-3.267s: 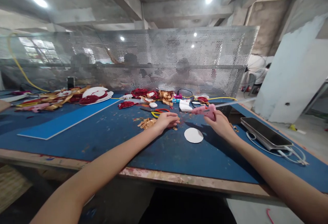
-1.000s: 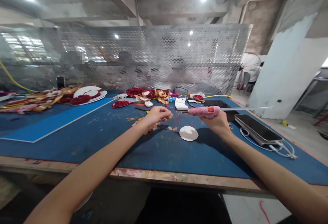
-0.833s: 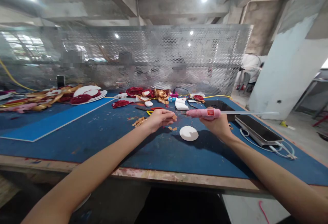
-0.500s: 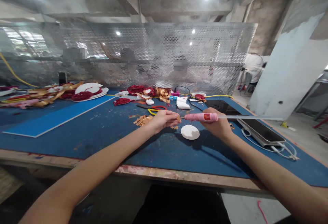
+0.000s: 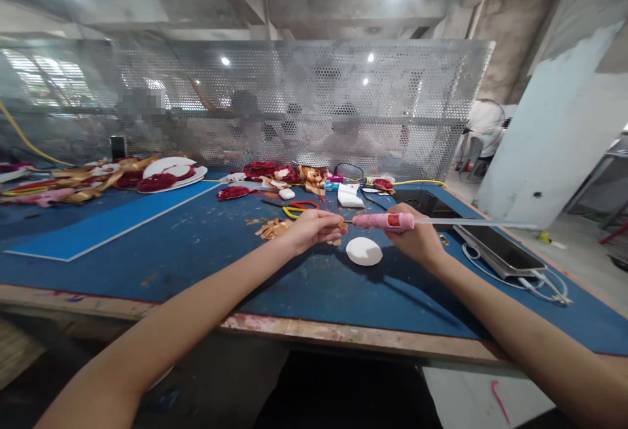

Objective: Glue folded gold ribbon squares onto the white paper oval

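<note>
My right hand [image 5: 415, 236] is wrapped round a pink glue gun [image 5: 383, 221], and a long clear glue stick [image 5: 471, 222] sticks out of its rear to the right. The gun's thin nozzle points left and meets the fingertips of my left hand [image 5: 318, 229]. Those fingers pinch a small piece of gold ribbon [image 5: 342, 225], partly hidden by them. Below, between my hands, a white oval disc [image 5: 364, 252] lies on the blue table [image 5: 304, 291]. Cut gold pieces [image 5: 273, 229] lie just beyond my left wrist.
Scissors [image 5: 300, 208] with red and yellow handles, a small white object [image 5: 287, 194] and red and gold trimmings [image 5: 272, 172] lie farther back. A phone [image 5: 500, 249] with white cables is at right. A blue board [image 5: 112, 223] lies left. A perforated metal screen [image 5: 304, 102] stands behind.
The glue gun in my right hand has shifted very slightly left. My left hand keeps its pinch almost in place.
</note>
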`<control>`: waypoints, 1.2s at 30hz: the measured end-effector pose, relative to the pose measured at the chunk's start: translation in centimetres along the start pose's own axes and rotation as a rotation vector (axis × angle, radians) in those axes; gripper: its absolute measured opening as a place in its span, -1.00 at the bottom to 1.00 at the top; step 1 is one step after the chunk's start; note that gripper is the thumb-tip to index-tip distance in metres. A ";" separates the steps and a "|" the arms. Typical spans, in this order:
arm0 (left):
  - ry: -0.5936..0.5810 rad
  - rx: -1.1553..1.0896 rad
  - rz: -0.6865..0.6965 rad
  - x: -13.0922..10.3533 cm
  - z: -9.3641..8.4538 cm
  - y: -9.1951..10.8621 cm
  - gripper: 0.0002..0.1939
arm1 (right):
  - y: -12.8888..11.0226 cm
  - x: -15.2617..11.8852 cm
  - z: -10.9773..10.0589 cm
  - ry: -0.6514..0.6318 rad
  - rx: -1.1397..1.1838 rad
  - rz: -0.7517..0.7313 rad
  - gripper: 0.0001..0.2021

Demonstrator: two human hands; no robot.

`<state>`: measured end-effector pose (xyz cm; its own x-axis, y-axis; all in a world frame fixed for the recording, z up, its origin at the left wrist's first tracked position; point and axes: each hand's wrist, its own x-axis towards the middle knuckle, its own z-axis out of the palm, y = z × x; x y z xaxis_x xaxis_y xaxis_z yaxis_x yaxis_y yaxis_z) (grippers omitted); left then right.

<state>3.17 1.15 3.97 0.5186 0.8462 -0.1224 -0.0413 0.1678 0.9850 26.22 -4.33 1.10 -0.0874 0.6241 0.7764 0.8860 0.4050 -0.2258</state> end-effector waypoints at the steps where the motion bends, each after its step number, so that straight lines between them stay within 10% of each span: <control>1: -0.002 -0.002 -0.001 0.0 0.0 0.0 -0.91 | 0.0 0.0 0.0 0.001 -0.001 -0.004 -0.94; 36: 0.031 -0.051 -0.014 0.1 0.2 -0.1 -0.93 | -0.1 0.0 0.0 -0.067 0.012 -0.016 -0.96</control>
<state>3.38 1.09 3.84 0.4932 0.8585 -0.1405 -0.0779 0.2044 0.9758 26.13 -4.37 1.18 -0.1326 0.6606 0.7389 0.8789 0.4229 -0.2204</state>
